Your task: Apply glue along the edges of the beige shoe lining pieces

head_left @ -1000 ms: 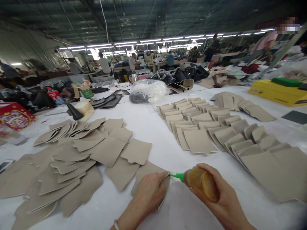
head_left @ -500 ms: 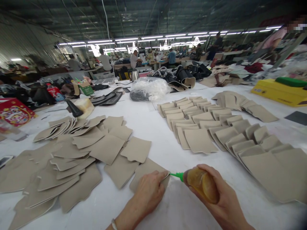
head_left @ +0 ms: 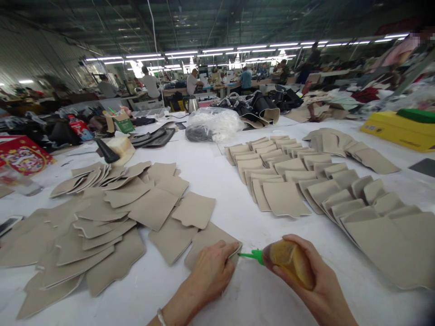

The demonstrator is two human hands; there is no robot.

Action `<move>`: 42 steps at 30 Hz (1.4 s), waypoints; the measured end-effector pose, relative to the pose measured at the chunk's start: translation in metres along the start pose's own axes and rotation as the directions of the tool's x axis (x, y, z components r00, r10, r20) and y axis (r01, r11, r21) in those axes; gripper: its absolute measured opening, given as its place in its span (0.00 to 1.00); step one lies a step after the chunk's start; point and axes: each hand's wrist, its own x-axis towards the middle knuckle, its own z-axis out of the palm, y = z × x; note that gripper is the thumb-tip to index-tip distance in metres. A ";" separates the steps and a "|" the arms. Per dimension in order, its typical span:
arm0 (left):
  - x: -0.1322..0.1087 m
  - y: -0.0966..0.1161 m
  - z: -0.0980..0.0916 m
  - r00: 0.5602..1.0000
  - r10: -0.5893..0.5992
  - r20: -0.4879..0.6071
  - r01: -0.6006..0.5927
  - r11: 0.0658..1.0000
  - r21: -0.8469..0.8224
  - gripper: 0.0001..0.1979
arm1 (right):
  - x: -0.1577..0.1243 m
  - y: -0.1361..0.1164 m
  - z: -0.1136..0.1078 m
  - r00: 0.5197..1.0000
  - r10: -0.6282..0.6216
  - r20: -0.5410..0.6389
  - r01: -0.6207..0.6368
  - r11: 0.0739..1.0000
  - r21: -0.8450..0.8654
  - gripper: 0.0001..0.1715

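My right hand (head_left: 321,276) is wrapped round a squeeze bottle of amber liquid (head_left: 290,262). The bottle lies tilted, its green nozzle (head_left: 251,255) pointing left, with the tip at the edge of a beige leather-like piece (head_left: 207,240). Across that piece lies my left hand (head_left: 212,267), fingers bent and closed on it, the index fingertip near its right corner. My left thumb is mostly hidden. Loosely heaped similar pieces (head_left: 152,209) spread to the left. To the right, more pieces (head_left: 285,199) stand in overlapping rows.
A clear plastic bag (head_left: 214,122) sits at the table's far middle. Behind the left heap is a black-handled tool (head_left: 107,151) beside a pale yellow block (head_left: 122,148). A yellow box (head_left: 396,131) stands at far right, a red box (head_left: 27,154) at left. People work farther back.
The nozzle tip has moved slightly down along the piece's edge, and the bottle has shifted a little right. My left hand keeps its place on the piece. The camera view has shifted slightly.
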 end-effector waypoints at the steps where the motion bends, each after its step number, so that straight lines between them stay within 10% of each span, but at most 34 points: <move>1: 0.000 -0.001 0.001 1.000 0.003 -0.007 -0.003 1.000 0.001 0.24 | 0.000 0.000 0.000 1.000 0.009 0.011 -0.009 1.000 0.011 0.24; 42: -0.013 -0.005 -0.002 1.000 -0.005 0.030 0.005 1.000 -0.005 0.23 | -0.031 0.011 0.011 0.972 0.040 0.230 -0.119 0.933 0.340 0.27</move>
